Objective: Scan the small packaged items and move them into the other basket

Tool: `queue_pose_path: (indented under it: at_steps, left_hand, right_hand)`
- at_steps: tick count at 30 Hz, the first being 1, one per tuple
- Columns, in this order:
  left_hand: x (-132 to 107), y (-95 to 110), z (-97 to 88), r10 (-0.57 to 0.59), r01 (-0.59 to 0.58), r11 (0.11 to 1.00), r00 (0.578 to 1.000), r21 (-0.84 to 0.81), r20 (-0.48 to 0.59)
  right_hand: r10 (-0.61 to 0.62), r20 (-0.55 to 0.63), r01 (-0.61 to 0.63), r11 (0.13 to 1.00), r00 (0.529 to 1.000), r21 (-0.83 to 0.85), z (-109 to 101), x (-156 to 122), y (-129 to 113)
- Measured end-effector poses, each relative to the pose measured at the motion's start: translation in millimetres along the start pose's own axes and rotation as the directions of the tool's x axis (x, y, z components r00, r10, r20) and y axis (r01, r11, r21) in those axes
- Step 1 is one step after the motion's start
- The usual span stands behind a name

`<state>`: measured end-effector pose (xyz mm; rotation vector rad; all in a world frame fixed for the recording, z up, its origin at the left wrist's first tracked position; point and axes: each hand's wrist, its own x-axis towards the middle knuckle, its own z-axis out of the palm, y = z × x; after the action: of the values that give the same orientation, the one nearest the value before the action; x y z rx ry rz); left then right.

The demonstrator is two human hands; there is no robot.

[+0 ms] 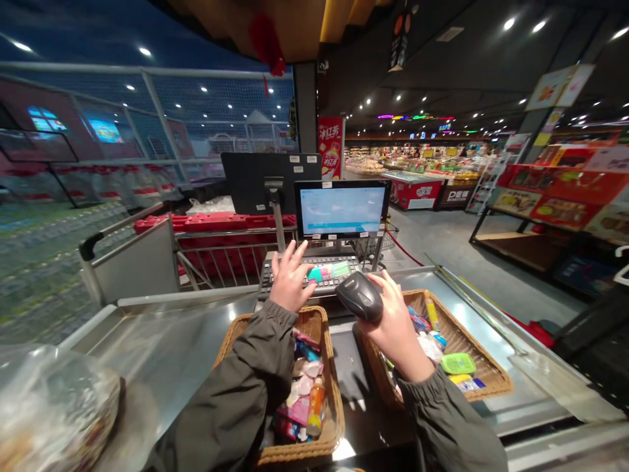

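My left hand (289,278) pinches one end of a small green, pink and white package (330,271) between thumb and index finger. The other fingers of that hand are spread upward. The package lies level above the keyboard (268,278); its exact kind is unclear. My right hand (393,321) is wrapped round a black handheld barcode scanner (361,296), whose head is close to the package. Below my left forearm is a wicker basket (338,419) of mixed small goods. A second wicker basket (491,357) with packets and a green item (458,362) sits right of the scanner.
A lit monitor (343,208) stands behind the keyboard, with a dark screen (255,183) to its left. The metal counter (157,341) extends to both sides. A clear plastic bag (54,400) lies at the near left. Shopping carts and red shelves stand beyond.
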<state>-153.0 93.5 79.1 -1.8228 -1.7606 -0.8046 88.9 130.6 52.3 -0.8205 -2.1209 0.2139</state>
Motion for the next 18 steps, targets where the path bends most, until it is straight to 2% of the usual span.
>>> queue_pose_path:
  at_steps: [9,18]
  left_hand:
    - [-7.0,-17.8,-5.4,-0.036,0.036,0.999,0.999,-0.009,-0.007]
    - [-11.8,-27.0,-9.0,-0.043,0.043,0.999,0.999,-0.012,-0.006]
  right_hand:
    - [0.008,0.06,-0.009,1.0,0.998,0.008,7.4,-3.4,-17.6]
    - [-0.027,0.048,0.026,0.999,0.998,0.023,10.6,-3.4,-27.5]
